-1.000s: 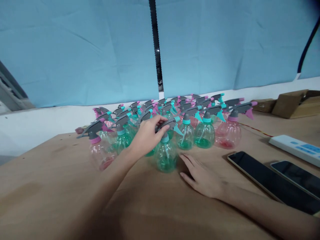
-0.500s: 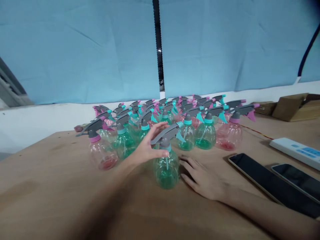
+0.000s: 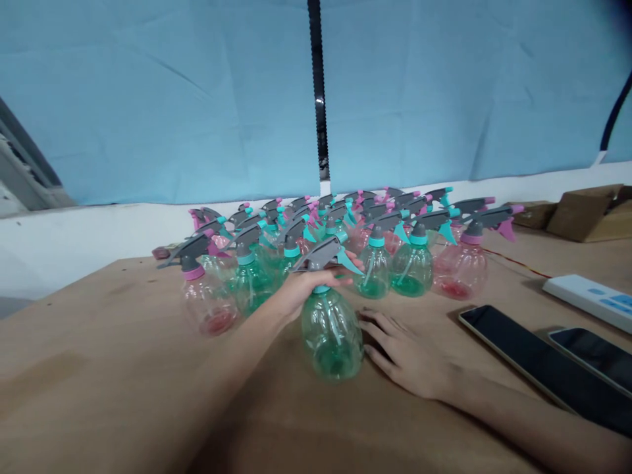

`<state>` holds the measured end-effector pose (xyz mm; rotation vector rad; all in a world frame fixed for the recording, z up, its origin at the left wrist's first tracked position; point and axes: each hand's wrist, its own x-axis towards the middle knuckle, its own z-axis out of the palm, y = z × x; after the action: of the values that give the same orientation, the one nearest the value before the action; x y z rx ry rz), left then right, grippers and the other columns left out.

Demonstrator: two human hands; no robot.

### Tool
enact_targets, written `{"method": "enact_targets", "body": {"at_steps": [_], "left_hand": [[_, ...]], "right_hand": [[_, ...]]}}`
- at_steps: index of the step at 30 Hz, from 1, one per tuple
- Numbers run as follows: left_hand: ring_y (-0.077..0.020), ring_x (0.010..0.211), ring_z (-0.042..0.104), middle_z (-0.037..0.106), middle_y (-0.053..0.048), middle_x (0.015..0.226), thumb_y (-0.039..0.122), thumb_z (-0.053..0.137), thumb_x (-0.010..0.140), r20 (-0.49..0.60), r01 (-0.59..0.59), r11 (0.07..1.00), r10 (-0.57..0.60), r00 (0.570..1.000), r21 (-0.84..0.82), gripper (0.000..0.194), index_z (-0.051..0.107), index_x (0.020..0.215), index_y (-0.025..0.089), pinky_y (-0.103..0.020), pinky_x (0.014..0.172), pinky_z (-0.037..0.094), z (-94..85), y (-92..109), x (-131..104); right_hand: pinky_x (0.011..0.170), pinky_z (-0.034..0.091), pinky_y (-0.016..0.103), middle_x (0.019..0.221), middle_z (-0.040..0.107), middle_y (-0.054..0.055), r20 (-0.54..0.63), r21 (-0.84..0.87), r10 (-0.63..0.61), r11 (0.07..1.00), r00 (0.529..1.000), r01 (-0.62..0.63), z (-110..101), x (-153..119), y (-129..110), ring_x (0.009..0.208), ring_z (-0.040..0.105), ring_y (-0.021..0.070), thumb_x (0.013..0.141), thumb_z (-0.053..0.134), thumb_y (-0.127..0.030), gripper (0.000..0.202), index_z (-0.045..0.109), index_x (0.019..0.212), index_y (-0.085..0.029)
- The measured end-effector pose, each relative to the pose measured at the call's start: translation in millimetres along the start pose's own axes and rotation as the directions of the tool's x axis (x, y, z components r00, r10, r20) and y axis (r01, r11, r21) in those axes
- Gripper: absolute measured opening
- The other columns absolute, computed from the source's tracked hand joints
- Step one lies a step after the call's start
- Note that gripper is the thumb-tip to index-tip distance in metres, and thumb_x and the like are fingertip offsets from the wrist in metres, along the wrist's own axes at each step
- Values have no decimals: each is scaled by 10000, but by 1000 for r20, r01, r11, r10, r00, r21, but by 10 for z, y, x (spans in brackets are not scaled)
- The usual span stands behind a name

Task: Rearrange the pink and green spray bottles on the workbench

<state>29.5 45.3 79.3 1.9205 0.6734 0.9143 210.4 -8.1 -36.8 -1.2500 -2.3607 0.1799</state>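
Left hand [image 3: 306, 282] gripped a green spray bottle [image 3: 333, 336] by its neck, probably for the narrow hold, in front of clustered spray bottles [image 3: 376, 263]. Right hand [image 3: 412, 359] rested beside it, loosely curled, holding nothing.

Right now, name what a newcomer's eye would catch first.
Probably the green spray bottle at front center, its neck gripped by the left hand. Behind it, a crowd of green and pink spray bottles spreads across the table. Beyond them rises a blue sheet with a black strip down its middle.
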Motion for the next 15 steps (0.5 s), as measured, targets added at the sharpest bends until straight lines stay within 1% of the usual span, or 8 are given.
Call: {"method": "enact_targets", "body": {"at_steps": [3,5,8,12,13,15], "left_hand": [[-216,947,623,647,-47,1040,112,359,682,-80,-5,992,15,997,123,420,617,999,212,-460,757,537,-17,-42,8],[-229,920,628,652,-59,1010,109,359,662,-98,7,992,6,995,128,431,623,991,195,-467,731,537,-15,-50,16],[-239,864,635,664,-71,939,110,379,616,-148,35,999,-35,988,1,413,639,934,157,-457,722,531,2,-54,23],[-244,800,643,671,-53,764,119,449,555,-278,32,975,-94,956,-220,306,649,785,133,-430,768,510,13,-58,23],[-248,794,644,670,-51,745,118,468,544,-285,33,966,-108,952,-258,283,648,761,133,-428,773,506,8,-58,24],[-255,814,641,676,-53,769,113,490,531,-243,43,950,-123,962,-311,278,654,754,138,-430,790,497,-11,-58,31]], "right_hand": [[1016,335,439,1288,447,123,11,-5,4,1000,1000,-4,-5,0,0,1229,375,244,886,384,-258,363,463,1231,-178],[1017,336,436,1289,446,122,10,-8,3,1000,1000,-3,-4,0,2,1229,376,243,887,384,-258,360,466,1228,-179],[1018,335,434,1287,446,121,6,-10,-2,1000,1000,2,4,-2,9,1233,371,242,886,389,-256,367,461,1237,-178],[1014,339,437,1283,448,125,-1,-18,-13,1000,1000,13,12,-7,14,1228,376,242,890,388,-252,367,457,1241,-171],[1013,339,439,1282,449,127,-1,-20,-14,1000,1000,14,12,-7,14,1227,378,242,892,385,-250,365,459,1240,-168],[1013,340,440,1280,450,133,7,-28,-14,1000,1000,14,9,-6,12,1225,379,244,894,382,-250,366,459,1239,-159]]}}
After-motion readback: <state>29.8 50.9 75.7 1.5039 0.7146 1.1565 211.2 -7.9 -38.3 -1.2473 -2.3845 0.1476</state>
